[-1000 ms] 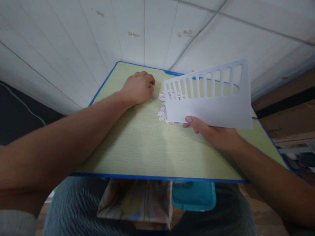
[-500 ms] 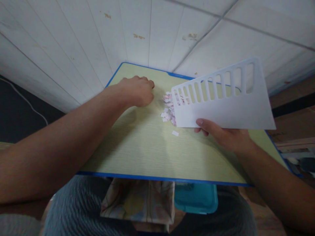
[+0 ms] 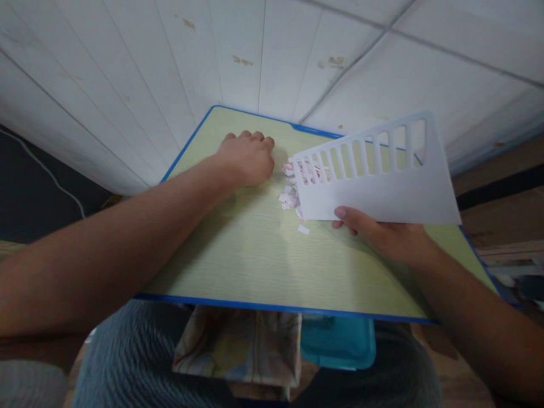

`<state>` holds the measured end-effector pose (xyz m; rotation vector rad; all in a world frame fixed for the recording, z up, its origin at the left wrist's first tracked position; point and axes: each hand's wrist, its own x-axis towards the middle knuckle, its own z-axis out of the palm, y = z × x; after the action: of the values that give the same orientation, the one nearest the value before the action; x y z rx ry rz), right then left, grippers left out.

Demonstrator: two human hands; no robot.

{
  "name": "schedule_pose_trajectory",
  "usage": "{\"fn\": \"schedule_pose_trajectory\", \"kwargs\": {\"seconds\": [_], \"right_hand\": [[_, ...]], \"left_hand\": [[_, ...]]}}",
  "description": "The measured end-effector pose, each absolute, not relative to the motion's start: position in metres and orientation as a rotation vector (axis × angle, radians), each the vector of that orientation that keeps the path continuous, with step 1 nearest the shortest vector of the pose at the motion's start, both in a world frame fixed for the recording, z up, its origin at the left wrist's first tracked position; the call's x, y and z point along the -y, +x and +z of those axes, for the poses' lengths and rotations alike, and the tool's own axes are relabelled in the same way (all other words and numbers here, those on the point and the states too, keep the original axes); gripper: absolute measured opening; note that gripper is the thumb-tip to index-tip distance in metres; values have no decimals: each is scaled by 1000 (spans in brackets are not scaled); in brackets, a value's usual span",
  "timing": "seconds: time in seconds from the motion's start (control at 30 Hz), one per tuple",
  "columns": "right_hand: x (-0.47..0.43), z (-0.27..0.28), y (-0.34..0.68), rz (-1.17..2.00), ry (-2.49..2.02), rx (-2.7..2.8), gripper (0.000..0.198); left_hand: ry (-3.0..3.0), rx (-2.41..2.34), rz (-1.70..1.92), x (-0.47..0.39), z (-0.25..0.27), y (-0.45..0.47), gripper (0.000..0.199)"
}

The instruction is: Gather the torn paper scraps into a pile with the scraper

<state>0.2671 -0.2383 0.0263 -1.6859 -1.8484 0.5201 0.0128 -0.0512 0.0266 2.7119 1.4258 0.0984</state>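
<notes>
My right hand (image 3: 374,229) grips the lower edge of a white slotted panel (image 3: 374,198), thumb on its face and fingertips behind. The panel is tilted, with a row of slots that grow longer toward the right. Its left end stands over a pile of small white and pinkish paper scraps (image 3: 289,198), partly hidden behind it and seen through the slots. One loose scrap (image 3: 303,229) lies in front. Just left of the pile, my left hand (image 3: 249,158) rests low over the table, fingers curled under; what they hold, if anything, is hidden.
The pale yellow-green table (image 3: 238,255) has a blue rim and stands against a white plank wall (image 3: 238,34). Below its front edge are a patterned cloth (image 3: 238,345) and a turquoise plastic container (image 3: 340,343) between my legs. Cardboard (image 3: 501,226) stands at the right.
My left hand has moved slightly right, closer to the scraps. The panel in my right hand has shifted a little left, and its far right end has dropped slightly.
</notes>
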Motion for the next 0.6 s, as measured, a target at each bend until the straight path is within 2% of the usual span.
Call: {"fn": "schedule_pose_trajectory", "kwargs": {"seconds": [0.4,0.6], "right_hand": [[236,18,270,407,-1760,1710,41],[239,25,267,477,-1698,1791,38]], "left_hand": [[2700,-1400,134,47,21,11,63],[2633,-1389,188,49,22,10,68]]}}
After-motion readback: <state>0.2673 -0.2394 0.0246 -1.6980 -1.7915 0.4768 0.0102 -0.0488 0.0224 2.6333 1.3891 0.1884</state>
